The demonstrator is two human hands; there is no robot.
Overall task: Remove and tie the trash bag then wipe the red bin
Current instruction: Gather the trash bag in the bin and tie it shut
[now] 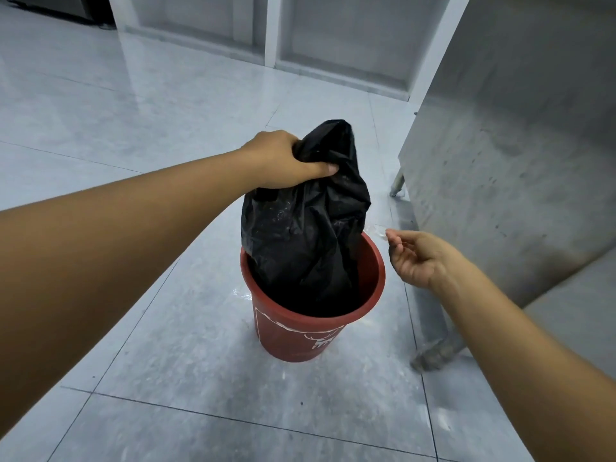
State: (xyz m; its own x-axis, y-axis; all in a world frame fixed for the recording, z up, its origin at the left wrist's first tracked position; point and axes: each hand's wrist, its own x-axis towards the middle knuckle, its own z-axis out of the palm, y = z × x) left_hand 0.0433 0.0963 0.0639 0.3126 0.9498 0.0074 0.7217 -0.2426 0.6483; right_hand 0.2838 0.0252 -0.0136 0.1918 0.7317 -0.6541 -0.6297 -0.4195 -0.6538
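Observation:
A red bin (296, 331) with a white printed label stands on the tiled floor. A black trash bag (306, 228) rises out of it, its lower part still inside the bin. My left hand (283, 160) is shut on the bag's gathered neck and holds it up above the rim. To the right of the bin's rim hovers my right hand (416, 258), fingers loosely curled and apart, holding nothing and not touching bag or bin.
A stainless steel cabinet (506, 155) on short legs stands close to the right of the bin. White cupboard fronts (333, 38) line the back wall. Grey floor tiles (140, 128) stretch to the left and front, dusted with white specks.

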